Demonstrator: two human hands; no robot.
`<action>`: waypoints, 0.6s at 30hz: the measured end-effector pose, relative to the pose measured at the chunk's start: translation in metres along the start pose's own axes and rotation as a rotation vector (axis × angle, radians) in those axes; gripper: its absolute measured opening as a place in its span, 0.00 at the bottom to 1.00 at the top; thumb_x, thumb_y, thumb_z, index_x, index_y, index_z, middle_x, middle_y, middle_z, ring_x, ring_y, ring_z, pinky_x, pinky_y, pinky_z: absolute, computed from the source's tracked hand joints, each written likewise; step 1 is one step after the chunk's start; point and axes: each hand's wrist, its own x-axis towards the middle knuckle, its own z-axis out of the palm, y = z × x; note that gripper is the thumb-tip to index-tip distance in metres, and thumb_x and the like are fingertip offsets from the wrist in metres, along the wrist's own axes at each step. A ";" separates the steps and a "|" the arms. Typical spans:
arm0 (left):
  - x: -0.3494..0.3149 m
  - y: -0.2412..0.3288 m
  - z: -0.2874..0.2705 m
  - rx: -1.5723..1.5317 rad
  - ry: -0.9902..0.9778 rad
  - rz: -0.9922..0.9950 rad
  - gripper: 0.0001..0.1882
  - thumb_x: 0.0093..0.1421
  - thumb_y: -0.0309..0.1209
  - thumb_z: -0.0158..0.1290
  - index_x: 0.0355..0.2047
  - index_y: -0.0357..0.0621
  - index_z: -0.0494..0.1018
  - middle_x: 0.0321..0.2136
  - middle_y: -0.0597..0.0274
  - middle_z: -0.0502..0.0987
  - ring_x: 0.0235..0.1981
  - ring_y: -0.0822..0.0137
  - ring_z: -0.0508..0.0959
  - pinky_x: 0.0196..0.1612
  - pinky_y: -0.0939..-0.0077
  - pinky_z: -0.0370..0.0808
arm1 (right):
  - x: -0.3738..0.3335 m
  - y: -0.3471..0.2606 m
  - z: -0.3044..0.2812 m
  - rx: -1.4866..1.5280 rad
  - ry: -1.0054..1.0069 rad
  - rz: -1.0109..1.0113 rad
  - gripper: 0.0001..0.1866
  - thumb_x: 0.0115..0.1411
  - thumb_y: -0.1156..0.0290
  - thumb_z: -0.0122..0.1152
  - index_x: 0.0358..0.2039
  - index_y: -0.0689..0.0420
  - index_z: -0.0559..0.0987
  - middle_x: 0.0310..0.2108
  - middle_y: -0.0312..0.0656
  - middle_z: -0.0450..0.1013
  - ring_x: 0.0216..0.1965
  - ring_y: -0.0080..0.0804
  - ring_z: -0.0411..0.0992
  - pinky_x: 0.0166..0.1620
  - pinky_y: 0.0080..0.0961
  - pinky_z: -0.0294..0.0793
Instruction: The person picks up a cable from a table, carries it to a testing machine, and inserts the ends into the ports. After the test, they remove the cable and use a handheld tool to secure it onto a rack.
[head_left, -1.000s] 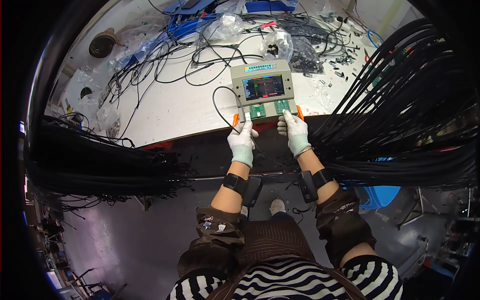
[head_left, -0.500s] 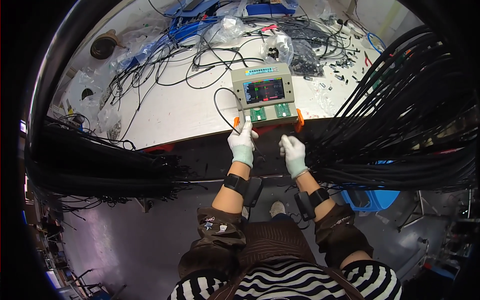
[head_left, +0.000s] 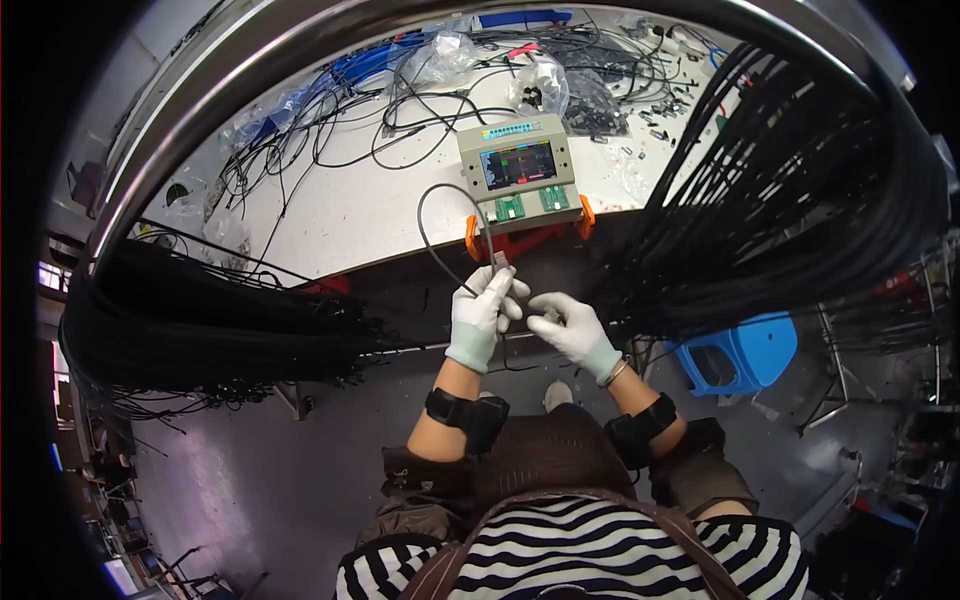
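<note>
My left hand, in a white glove with a pale green cuff, is closed on a thin black cable. The cable's grey plug sticks up above the fingertips, and its loop rises to the left of the hand. Beside it, my right hand is gloved alike, its thumb and bent fingers apart with a dark gap between them; I make out nothing held there. Beyond both hands stands a beige tester with a lit screen and two green circuit boards on its front ledge.
Orange clamps sit at the white table's front edge. Thick bundles of black cables hang left and right. Loose cables, plastic bags and small black parts cover the table's back. A metal rail arches around; a blue stool stands right.
My left hand has drawn back from the tester, bringing the cable and its plug along. My right hand has moved left towards it, and its fingers have parted.
</note>
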 end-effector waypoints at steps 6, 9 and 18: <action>-0.058 0.066 -0.002 -0.098 -0.163 0.038 0.11 0.60 0.36 0.49 0.33 0.40 0.71 0.18 0.64 0.74 0.10 0.82 0.64 0.10 0.89 0.56 | -0.042 -0.073 0.007 0.012 -0.225 0.045 0.09 0.54 0.69 0.59 0.27 0.62 0.77 0.20 0.34 0.70 0.23 0.17 0.67 0.28 0.18 0.67; -0.072 0.080 -0.020 -0.092 -0.176 0.021 0.11 0.60 0.36 0.49 0.34 0.40 0.71 0.16 0.66 0.72 0.10 0.82 0.64 0.11 0.89 0.56 | -0.060 -0.105 0.012 0.055 -0.145 0.026 0.08 0.54 0.70 0.58 0.27 0.62 0.78 0.21 0.37 0.71 0.22 0.19 0.67 0.29 0.19 0.67; -0.111 0.075 -0.020 -0.058 -0.499 -0.029 0.08 0.60 0.33 0.48 0.30 0.42 0.72 0.15 0.72 0.68 0.12 0.84 0.62 0.13 0.91 0.53 | -0.116 -0.132 0.022 -0.150 0.103 -0.108 0.08 0.52 0.69 0.59 0.26 0.61 0.78 0.22 0.45 0.73 0.23 0.27 0.70 0.30 0.22 0.69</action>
